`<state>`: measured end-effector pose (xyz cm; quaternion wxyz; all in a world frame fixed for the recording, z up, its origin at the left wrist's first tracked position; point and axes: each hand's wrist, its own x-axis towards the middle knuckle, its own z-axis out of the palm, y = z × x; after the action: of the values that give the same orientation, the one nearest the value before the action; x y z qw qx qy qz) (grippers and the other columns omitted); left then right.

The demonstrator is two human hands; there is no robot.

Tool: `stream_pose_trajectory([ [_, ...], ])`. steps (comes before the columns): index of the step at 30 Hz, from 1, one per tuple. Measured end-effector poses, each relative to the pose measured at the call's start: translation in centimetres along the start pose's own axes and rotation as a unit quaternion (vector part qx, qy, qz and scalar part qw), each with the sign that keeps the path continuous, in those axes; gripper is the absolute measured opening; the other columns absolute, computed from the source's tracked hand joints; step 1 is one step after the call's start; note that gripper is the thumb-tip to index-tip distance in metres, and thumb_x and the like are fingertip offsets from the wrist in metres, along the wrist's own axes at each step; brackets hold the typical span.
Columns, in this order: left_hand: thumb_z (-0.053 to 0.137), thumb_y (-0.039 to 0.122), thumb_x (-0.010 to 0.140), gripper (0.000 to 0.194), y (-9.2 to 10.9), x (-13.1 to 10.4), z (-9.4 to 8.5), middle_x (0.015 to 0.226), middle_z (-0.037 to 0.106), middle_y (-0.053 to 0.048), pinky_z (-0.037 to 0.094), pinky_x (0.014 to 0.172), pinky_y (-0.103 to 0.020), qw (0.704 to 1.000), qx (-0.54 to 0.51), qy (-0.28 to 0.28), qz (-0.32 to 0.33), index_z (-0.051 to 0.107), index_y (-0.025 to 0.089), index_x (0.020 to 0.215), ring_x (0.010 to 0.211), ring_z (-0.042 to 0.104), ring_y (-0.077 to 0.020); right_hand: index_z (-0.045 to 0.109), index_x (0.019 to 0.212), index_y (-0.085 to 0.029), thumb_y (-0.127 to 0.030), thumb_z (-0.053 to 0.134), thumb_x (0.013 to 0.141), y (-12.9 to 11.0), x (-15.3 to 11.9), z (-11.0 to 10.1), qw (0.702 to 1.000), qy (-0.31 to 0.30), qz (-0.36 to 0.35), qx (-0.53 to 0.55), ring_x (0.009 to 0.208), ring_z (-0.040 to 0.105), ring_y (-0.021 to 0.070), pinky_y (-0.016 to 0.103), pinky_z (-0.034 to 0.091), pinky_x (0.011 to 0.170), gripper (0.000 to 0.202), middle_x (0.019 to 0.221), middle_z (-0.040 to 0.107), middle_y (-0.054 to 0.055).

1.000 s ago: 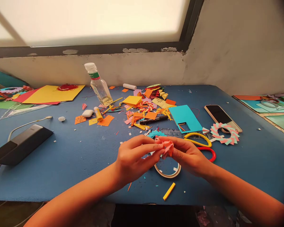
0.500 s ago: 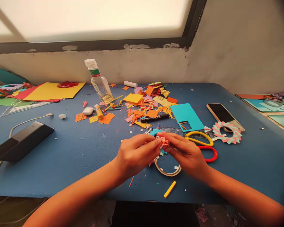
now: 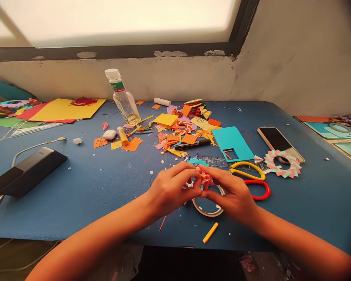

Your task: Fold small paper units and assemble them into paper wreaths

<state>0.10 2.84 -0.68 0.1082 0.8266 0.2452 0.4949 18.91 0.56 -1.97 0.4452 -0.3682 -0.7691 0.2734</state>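
Note:
Between both hands is a small pink and orange folded-paper piece [image 3: 206,180], partly hidden by fingers. My left hand [image 3: 175,189] pinches its left side with bent fingers. My right hand [image 3: 232,193] grips it from the right, thumb below and fingers above. Under the hands a tape roll [image 3: 208,213] lies flat on the blue table. Just behind them is a piece of blue folded paper [image 3: 197,162], mostly covered. To the right of my right hand rest scissors with one yellow and one red handle [image 3: 267,191].
Orange and yellow paper scraps [image 3: 175,136] and a black marker [image 3: 193,144] lie behind the hands. A clear bottle [image 3: 125,101] stands at the back. A blue sheet [image 3: 234,142], a phone [image 3: 280,143], a paper ring [image 3: 295,168] and a black device [image 3: 32,169] lie around.
The fingers of my left hand have shifted, with thumb and forefinger now more bent at the folded paper. The paper has turned a little and shows more of its points.

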Motion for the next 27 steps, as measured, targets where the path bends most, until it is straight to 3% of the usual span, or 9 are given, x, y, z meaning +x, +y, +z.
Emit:
stream_pose_trajectory([
  [4, 0.062, 0.011, 0.079, 0.004, 0.3, 0.3, 0.0, 0.078, 0.063, -0.002, 0.054, 0.051, -0.012, 0.995, -0.065, -0.001, -0.069, 0.06, 0.014, 0.081, 0.063, 0.059, -0.0066, 0.056, 0.128, -0.03, -0.027, 0.066, 0.083, -0.1, -0.2, 0.0, 0.997, -0.011, 0.057, 0.052, 0.103, 0.065, 0.0204, 0.03, 0.055, 0.086, 0.046, 0.117, 0.067, 0.003],
  [9, 0.061, 0.007, 0.074, 0.006, 0.8, 0.9, -0.2, 0.073, 0.062, -0.002, 0.051, 0.042, -0.012, 0.976, -0.136, -0.009, -0.168, 0.061, 0.013, 0.072, 0.059, 0.057, -0.0073, 0.058, 0.124, -0.03, -0.029, 0.059, 0.088, -0.5, 0.0, -0.1, 0.983, -0.042, 0.113, 0.14, 0.088, 0.065, 0.0157, 0.026, 0.056, 0.081, 0.036, 0.096, 0.068, 0.001],
  [15, 0.061, 0.007, 0.075, 0.009, 1.1, 1.3, -0.5, 0.069, 0.063, -0.003, 0.044, 0.035, -0.01, 0.961, -0.179, -0.001, -0.211, 0.062, 0.013, 0.069, 0.059, 0.058, -0.0087, 0.059, 0.124, -0.028, -0.033, 0.059, 0.087, -0.6, 0.3, -0.2, 0.968, -0.048, 0.155, 0.191, 0.1, 0.064, 0.0201, 0.031, 0.054, 0.088, 0.036, 0.104, 0.068, 0.003],
  [18, 0.066, 0.01, 0.077, 0.003, 0.8, 1.1, -0.6, 0.076, 0.068, -0.005, 0.049, 0.041, -0.01, 0.974, -0.17, 0.01, -0.15, 0.068, 0.013, 0.079, 0.064, 0.063, -0.0093, 0.058, 0.124, -0.028, -0.033, 0.062, 0.085, -0.5, 0.3, -0.3, 0.963, -0.037, 0.163, 0.209, 0.099, 0.065, 0.02, 0.033, 0.054, 0.089, 0.04, 0.102, 0.069, 0.003],
  [23, 0.065, 0.006, 0.08, 0.019, 0.0, 0.5, -0.7, 0.091, 0.07, -0.009, 0.059, 0.067, -0.02, 0.996, -0.089, 0.022, 0.016, 0.068, 0.012, 0.097, 0.08, 0.067, -0.0122, 0.061, 0.123, -0.027, -0.036, 0.068, 0.08, -0.8, 0.4, -0.2, 0.955, -0.015, 0.175, 0.239, 0.096, 0.066, 0.0211, 0.034, 0.055, 0.087, 0.044, 0.101, 0.071, 0.003],
  [27, 0.064, 0.006, 0.08, 0.023, -0.3, -0.2, -0.8, 0.096, 0.069, -0.011, 0.059, 0.071, -0.021, 0.998, -0.012, 0.001, 0.068, 0.066, 0.009, 0.103, 0.079, 0.068, -0.0125, 0.063, 0.12, -0.029, -0.037, 0.069, 0.079, -0.9, 0.4, -0.1, 0.951, -0.016, 0.186, 0.247, 0.105, 0.064, 0.0231, 0.036, 0.052, 0.094, 0.043, 0.107, 0.07, 0.003],
])
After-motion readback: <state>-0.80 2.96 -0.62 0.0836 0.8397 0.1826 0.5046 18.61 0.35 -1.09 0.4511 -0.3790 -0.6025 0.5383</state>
